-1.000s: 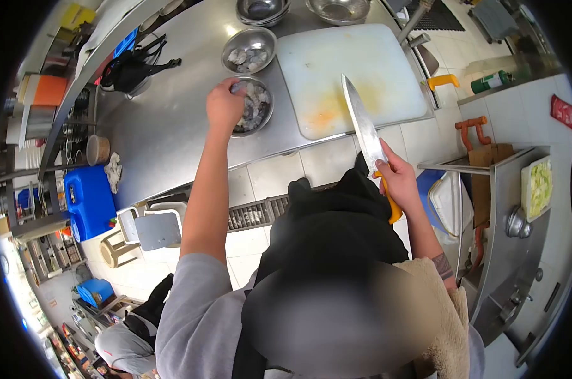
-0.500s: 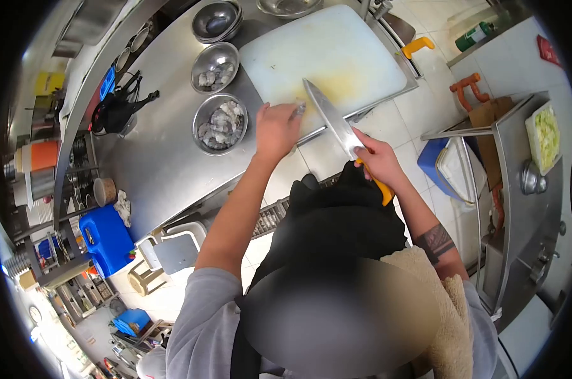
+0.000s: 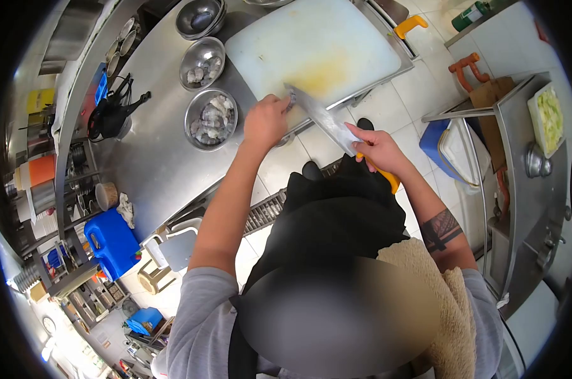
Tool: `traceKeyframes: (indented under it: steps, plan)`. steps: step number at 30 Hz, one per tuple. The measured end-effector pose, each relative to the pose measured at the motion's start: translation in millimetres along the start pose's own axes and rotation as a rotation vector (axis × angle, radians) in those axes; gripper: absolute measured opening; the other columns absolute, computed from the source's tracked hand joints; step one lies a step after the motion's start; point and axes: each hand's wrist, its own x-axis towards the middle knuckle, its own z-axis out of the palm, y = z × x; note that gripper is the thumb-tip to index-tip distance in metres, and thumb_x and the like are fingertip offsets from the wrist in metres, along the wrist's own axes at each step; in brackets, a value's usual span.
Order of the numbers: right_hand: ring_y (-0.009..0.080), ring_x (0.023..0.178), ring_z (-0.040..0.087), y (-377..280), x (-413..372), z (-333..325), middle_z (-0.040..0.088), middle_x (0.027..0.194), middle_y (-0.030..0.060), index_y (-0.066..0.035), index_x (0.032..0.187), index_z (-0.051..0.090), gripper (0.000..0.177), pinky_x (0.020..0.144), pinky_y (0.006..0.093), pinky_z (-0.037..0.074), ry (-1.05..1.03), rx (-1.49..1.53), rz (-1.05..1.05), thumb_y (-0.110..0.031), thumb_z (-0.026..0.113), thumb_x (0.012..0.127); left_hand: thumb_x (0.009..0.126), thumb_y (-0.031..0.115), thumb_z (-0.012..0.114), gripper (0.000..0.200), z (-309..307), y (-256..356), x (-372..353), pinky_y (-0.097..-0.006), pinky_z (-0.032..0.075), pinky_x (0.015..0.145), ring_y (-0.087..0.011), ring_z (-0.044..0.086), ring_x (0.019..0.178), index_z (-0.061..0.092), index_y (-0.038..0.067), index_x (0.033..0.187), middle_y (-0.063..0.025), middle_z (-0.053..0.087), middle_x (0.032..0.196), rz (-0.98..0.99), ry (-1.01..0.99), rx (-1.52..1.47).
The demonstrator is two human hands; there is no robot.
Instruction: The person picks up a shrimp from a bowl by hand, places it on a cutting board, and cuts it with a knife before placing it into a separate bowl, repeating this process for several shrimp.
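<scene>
My left hand (image 3: pixel 266 121) is closed at the near left corner of the white cutting board (image 3: pixel 324 41), pinching a small grey shrimp (image 3: pixel 292 100). A wide kitchen knife (image 3: pixel 326 120) with a yellow handle is gripped in my right hand (image 3: pixel 379 151). Its blade slants up and left across the board's near edge, the tip right by the shrimp. Left of the board, a steel bowl (image 3: pixel 187 129) holds several grey shrimp (image 3: pixel 214 119). Behind it, a second steel bowl (image 3: pixel 183 62) contains a smaller heap of shrimp (image 3: pixel 204 72).
Stacked steel bowls (image 3: pixel 200 18) stand farther back on the steel table (image 3: pixel 156 151). A yellow handle (image 3: pixel 410 26) juts from the board's right side. A blue jug (image 3: pixel 112 243) is at the table's left end. To the right, a steel counter (image 3: pixel 526 202) carries a tray of chopped greens (image 3: pixel 547 129).
The knife tip has shifted left and down to the shrimp at my left fingertips. My left hand has turned, its fingers now pointing more to the right. The whole view has shifted slightly.
</scene>
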Motion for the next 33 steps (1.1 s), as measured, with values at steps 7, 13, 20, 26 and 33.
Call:
traceKeyframes:
  steps: [7,13,20,26,33]
  plan:
    - [0.0080,0.049,0.053,21,-22,18,0.070,0.081,0.0052,-0.025,0.166,0.058,0.055,0.050,0.0277,0.050,-0.018,0.034,0.024,-0.017,0.064,0.111,0.100,0.014,0.068,0.035,-4,2,-2,-0.0541,0.060,0.087,-0.0432,0.075,0.097,0.081,0.014,0.132,-0.0214,0.075,0.106,-0.016,-0.146,0.036]
    - [0.0073,0.049,0.052,33,-45,28,0.070,0.082,0.0044,-0.027,0.166,0.057,0.055,0.050,0.0273,0.049,-0.025,0.051,0.071,-0.016,0.064,0.112,0.098,0.017,0.074,0.038,2,3,-6,-0.0518,0.060,0.093,-0.0428,0.076,0.102,0.081,0.011,0.135,-0.0233,0.078,0.110,-0.153,-0.115,-0.077]
    - [0.0070,0.050,0.051,39,-61,34,0.069,0.081,0.0030,-0.026,0.165,0.058,0.055,0.051,0.0265,0.049,-0.031,0.052,0.112,-0.016,0.065,0.112,0.095,0.020,0.081,0.043,3,-2,-8,-0.0432,0.059,0.091,-0.0343,0.077,0.093,0.080,0.015,0.138,-0.0181,0.081,0.105,-0.201,-0.072,-0.181]
    - [0.0082,0.057,0.055,29,-75,19,0.067,0.076,0.0006,-0.028,0.159,0.066,0.050,0.055,0.0260,0.050,-0.219,-0.290,0.033,-0.017,0.066,0.110,0.093,0.020,0.081,0.041,-1,-2,-4,-0.0454,0.060,0.092,-0.0368,0.077,0.095,0.082,0.012,0.133,-0.0188,0.080,0.106,-0.217,-0.076,-0.227]
    - [0.0058,0.054,0.052,26,-84,-6,0.069,0.076,0.0009,-0.029,0.157,0.068,0.050,0.054,0.0256,0.048,-0.076,-0.108,0.085,-0.014,0.069,0.109,0.095,0.025,0.073,0.025,-3,18,2,-0.0491,0.061,0.089,-0.0401,0.076,0.099,0.084,0.007,0.108,-0.0170,0.080,0.109,-0.124,0.061,-0.017]
